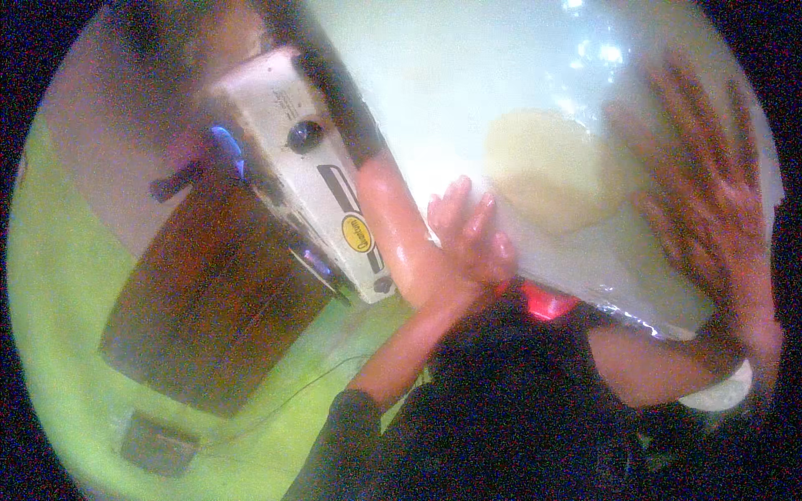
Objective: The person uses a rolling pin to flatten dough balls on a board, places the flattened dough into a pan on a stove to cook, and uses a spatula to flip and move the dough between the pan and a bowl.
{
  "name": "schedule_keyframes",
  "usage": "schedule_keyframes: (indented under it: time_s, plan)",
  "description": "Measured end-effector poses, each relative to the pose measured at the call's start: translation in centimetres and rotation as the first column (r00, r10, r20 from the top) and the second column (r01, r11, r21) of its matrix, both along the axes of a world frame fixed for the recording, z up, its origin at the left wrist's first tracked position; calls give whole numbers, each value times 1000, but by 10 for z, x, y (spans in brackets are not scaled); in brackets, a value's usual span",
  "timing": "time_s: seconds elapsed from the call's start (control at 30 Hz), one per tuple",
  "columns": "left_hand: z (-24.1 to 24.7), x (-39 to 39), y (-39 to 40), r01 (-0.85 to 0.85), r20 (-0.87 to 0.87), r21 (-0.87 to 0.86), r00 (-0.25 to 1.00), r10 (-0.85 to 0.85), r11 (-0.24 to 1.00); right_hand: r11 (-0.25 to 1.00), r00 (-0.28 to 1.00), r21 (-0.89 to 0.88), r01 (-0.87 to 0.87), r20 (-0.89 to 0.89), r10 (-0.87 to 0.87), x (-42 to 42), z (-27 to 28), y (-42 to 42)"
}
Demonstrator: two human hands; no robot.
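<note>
A large, pale, glossy surface (432, 81) fills the upper right, with bright highlights; whether it is a sheet or a tabletop I cannot tell. My left hand (473, 241) is at its lower left corner, fingers bent and apart; the palm side is hidden. At the far right, my right hand (708, 181) lies against the surface, fingers spread and hazy. Between the hands is a round, yellowish patch (545, 169), too blurred to name. Another bare forearm (401, 232) with a dark sleeve reaches down from the top left and meets my left wrist; its hand is not distinct.
Left of the forearms is a white appliance (263, 94) with a black knob (304, 136) and a yellow Quantum label (357, 233). A brown wooden panel (207, 300) and a grey box (160, 443) with a cord sit over green flooring (69, 294). Something red (548, 300) shows below the surface's edge.
</note>
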State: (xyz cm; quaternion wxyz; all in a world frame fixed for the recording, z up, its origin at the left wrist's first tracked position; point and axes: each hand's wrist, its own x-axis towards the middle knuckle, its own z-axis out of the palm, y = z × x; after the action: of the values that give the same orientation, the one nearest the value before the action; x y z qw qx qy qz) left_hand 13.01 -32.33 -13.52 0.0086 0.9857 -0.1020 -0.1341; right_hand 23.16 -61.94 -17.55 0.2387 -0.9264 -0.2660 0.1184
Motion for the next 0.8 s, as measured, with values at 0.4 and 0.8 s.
schedule_keyframes:
  time_s: [0.4, 0.8]
  plan:
    - [-4, 30, -28, 129, 155, -366, 985, -77, 922, 963, 999, -267, 39, -8, -43, 4, 56, -25]
    - [5, 19, -19, 123, 256, -417, 967, -13, 901, 849, 925, -367, 379, 150, -348, 3, 39, 78]
